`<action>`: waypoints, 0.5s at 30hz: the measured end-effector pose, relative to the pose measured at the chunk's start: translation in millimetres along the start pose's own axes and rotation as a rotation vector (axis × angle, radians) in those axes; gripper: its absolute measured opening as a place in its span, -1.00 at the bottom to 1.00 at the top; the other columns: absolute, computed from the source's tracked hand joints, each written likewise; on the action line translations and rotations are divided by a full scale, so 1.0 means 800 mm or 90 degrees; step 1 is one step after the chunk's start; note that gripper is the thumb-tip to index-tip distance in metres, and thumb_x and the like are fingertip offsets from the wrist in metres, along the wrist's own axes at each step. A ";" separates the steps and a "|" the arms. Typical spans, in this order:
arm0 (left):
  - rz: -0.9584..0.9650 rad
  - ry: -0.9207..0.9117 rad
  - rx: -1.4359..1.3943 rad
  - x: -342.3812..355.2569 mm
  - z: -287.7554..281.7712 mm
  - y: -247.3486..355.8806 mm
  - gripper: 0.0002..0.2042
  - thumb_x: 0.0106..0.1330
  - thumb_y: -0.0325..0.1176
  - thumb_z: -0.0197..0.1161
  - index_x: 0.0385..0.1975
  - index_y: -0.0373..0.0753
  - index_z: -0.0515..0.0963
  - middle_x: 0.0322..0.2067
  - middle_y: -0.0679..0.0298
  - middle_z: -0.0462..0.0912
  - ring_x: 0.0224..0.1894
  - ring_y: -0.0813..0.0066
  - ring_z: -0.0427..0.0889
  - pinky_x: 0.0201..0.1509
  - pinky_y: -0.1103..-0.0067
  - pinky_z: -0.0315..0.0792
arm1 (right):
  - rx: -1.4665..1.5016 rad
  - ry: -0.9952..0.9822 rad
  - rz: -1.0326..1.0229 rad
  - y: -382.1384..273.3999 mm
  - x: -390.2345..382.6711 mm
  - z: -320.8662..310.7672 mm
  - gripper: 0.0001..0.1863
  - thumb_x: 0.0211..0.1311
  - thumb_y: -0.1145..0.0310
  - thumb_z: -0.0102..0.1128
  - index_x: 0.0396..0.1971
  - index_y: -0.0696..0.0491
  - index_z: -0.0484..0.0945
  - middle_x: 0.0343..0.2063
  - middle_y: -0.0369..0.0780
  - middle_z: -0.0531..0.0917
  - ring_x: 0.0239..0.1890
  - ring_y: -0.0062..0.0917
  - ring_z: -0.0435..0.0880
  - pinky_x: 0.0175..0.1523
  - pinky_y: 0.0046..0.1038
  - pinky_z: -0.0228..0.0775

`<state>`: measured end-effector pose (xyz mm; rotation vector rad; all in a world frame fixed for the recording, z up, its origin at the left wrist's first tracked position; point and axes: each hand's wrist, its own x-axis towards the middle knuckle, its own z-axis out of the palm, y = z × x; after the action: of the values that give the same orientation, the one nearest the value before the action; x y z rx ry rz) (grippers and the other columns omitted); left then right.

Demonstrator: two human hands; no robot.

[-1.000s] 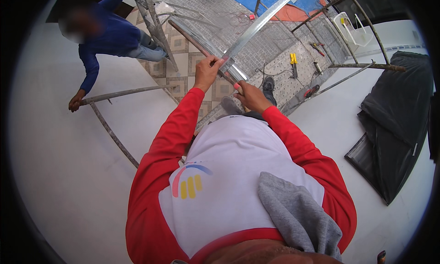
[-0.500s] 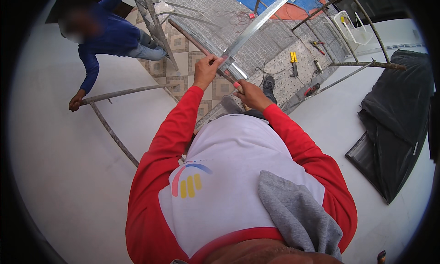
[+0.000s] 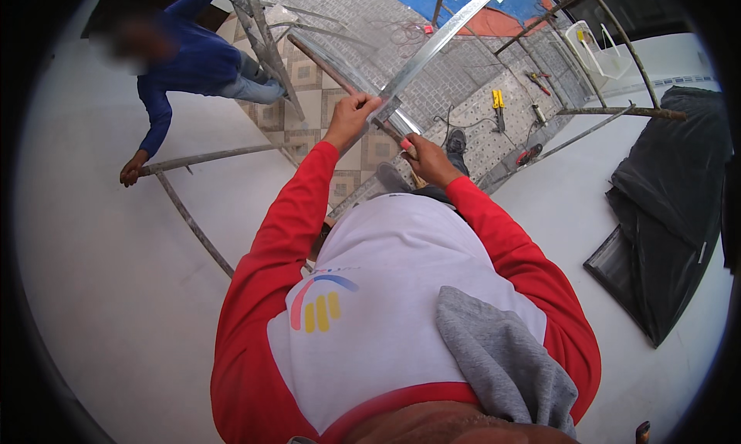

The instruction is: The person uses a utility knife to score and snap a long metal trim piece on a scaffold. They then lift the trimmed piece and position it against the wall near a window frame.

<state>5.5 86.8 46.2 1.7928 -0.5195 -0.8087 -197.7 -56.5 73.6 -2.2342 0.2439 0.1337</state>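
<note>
My left hand [image 3: 352,120] is closed around the near end of a long shiny metal channel [image 3: 440,43], which slants away to the upper right. Close by on the right, my right hand [image 3: 430,162] grips a slim tool with a pinkish-red part [image 3: 407,144] at its front. A dark narrow end of that tool reaches toward the channel beside my left fingers. Its exact kind is hard to make out. Beneath the hands, a rusty bar [image 3: 323,60] and another shiny metal strip [image 3: 403,122] cross the view.
At left, a person in blue [image 3: 197,62] grasps a scaffold pole [image 3: 212,157] beside a ladder [image 3: 268,47]. Yellow-handled pliers [image 3: 499,108] and red-handled pliers [image 3: 538,81] lie on the perforated platform [image 3: 482,139]. Farther right are a scaffold frame [image 3: 617,112], a white chair [image 3: 598,54] and black sheeting [image 3: 668,189].
My right hand has shifted slightly right and down with the tool. The channel and my left hand have moved only a little; the left grip stays closed.
</note>
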 end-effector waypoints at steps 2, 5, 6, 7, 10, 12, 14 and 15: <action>0.011 0.003 0.042 -0.003 -0.001 0.003 -0.78 0.45 -0.27 0.27 -0.31 -0.34 0.65 -0.46 0.48 0.56 -0.39 0.75 0.44 -0.28 0.69 0.34 | 0.013 -0.025 0.032 0.003 0.001 0.002 -0.56 0.27 0.28 0.35 0.07 0.13 0.48 -0.18 0.08 0.67 -0.09 0.04 0.66 -0.03 -0.12 0.49; 0.012 0.033 0.067 -0.007 0.002 0.007 -0.78 0.45 -0.26 0.26 -0.28 -0.31 0.66 -0.48 0.47 0.55 -0.41 0.74 0.45 -0.31 0.68 0.35 | 0.015 -0.005 0.034 0.003 0.001 -0.001 -0.48 0.28 0.24 0.36 0.15 0.15 0.47 -0.13 0.08 0.68 -0.05 0.01 0.67 0.02 -0.15 0.49; 0.009 0.045 0.085 -0.008 0.003 0.008 -0.78 0.45 -0.26 0.26 -0.27 -0.31 0.66 -0.49 0.47 0.55 -0.42 0.73 0.46 -0.33 0.68 0.36 | 0.022 -0.005 0.021 0.002 0.002 -0.004 -0.46 0.28 0.22 0.36 0.17 0.16 0.46 -0.11 0.08 0.67 -0.03 0.00 0.67 0.04 -0.16 0.48; 0.014 0.058 0.101 -0.008 0.003 0.009 -0.79 0.45 -0.26 0.26 -0.26 -0.30 0.66 -0.50 0.46 0.55 -0.44 0.73 0.46 -0.35 0.68 0.37 | 0.024 -0.013 0.019 0.000 0.003 -0.009 -0.44 0.29 0.21 0.36 0.19 0.16 0.46 -0.09 0.09 0.67 -0.01 -0.01 0.67 0.05 -0.17 0.48; 0.025 0.077 0.113 -0.007 0.007 0.009 -0.79 0.44 -0.24 0.27 -0.27 -0.28 0.66 -0.52 0.46 0.55 -0.47 0.72 0.48 -0.43 0.65 0.40 | 0.001 -0.079 0.039 -0.008 0.002 -0.023 -0.41 0.31 0.18 0.35 0.23 0.17 0.43 -0.06 0.11 0.67 0.02 -0.02 0.67 0.08 -0.20 0.48; 0.031 0.087 0.116 -0.006 0.008 0.008 -0.78 0.44 -0.24 0.28 -0.28 -0.29 0.66 -0.52 0.45 0.56 -0.48 0.73 0.50 -0.46 0.64 0.45 | -0.007 -0.089 0.028 -0.010 0.003 -0.029 -0.41 0.32 0.18 0.34 0.24 0.18 0.43 -0.06 0.12 0.67 0.01 -0.03 0.67 0.07 -0.20 0.48; 0.030 0.091 0.127 -0.005 0.007 0.007 -0.78 0.44 -0.23 0.28 -0.29 -0.29 0.66 -0.52 0.44 0.57 -0.49 0.72 0.51 -0.47 0.64 0.49 | -0.017 -0.053 -0.026 -0.008 0.006 -0.030 -0.42 0.33 0.18 0.34 0.22 0.18 0.44 -0.08 0.13 0.67 -0.01 -0.02 0.68 0.06 -0.19 0.48; 0.026 0.091 0.136 -0.005 0.007 0.006 -0.77 0.44 -0.23 0.28 -0.30 -0.29 0.66 -0.52 0.43 0.57 -0.49 0.72 0.52 -0.47 0.64 0.50 | 0.044 -0.042 0.023 -0.005 0.007 -0.029 -0.43 0.33 0.18 0.33 0.21 0.18 0.44 -0.10 0.13 0.68 -0.02 -0.02 0.68 0.06 -0.19 0.48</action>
<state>-1.3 84.2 51.0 2.0126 -0.5645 -0.6093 -191.1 -72.8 90.1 -2.1534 0.2503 0.2151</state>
